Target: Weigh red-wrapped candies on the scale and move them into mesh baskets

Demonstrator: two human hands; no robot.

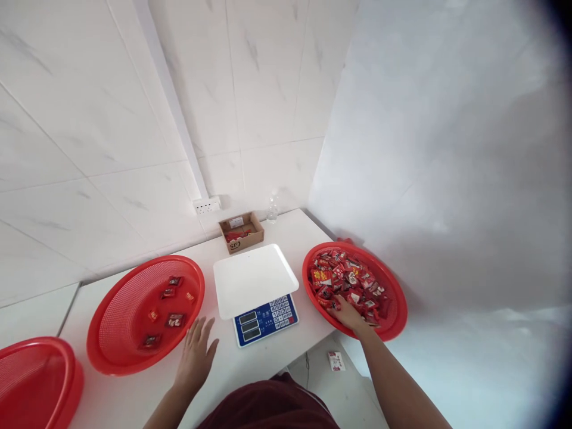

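Observation:
My right hand [351,314] is inside the right red basket [400,310], low among a heap of small red packets [344,275]. Its fingers close around a red packet [334,305] near the basket's front rim. Fingers outstretched, my left hand [195,356] is empty beside the right rim of a middle red basket [114,322]. Several small packets lie apart in that basket, a dark red one [175,320] among them. Between my hands stands a scale with a blue keypad [266,320] and a bare white weighing tray [252,277].
A cardboard box [245,240] with red packets inside sits behind the scale, with a clear plastic bottle [272,208] beside it. Another red basket [67,372] is at the far left. Walls bound the table [286,232] behind and right. A white card [336,361] lies below the table.

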